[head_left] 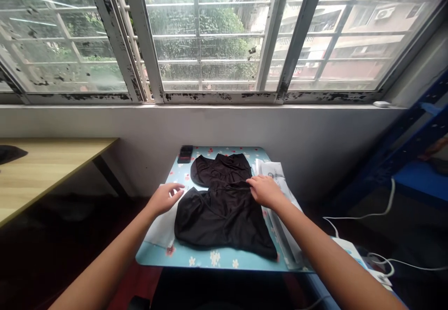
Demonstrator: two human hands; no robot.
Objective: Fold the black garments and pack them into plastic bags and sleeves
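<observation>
Black cloth (pixel 224 217) lies spread on a small blue table with a flower pattern (pixel 199 261). It forms a wider part near the front edge and a narrower part toward the wall. My left hand (pixel 167 198) is just left of the cloth, above a white sheet (pixel 163 228), its fingers apart and holding nothing. On the other side, my right hand (pixel 264 191) has its fingertips pinched on the cloth's right edge, around the middle.
White printed packages (pixel 280 175) lie along the table's right side. A small dark object (pixel 185 154) sits at the back left corner. A wooden desk (pixel 52 165) stands at left, blue shelving (pixel 402 137) and white cables (pixel 371 214) at right. Windows rise behind.
</observation>
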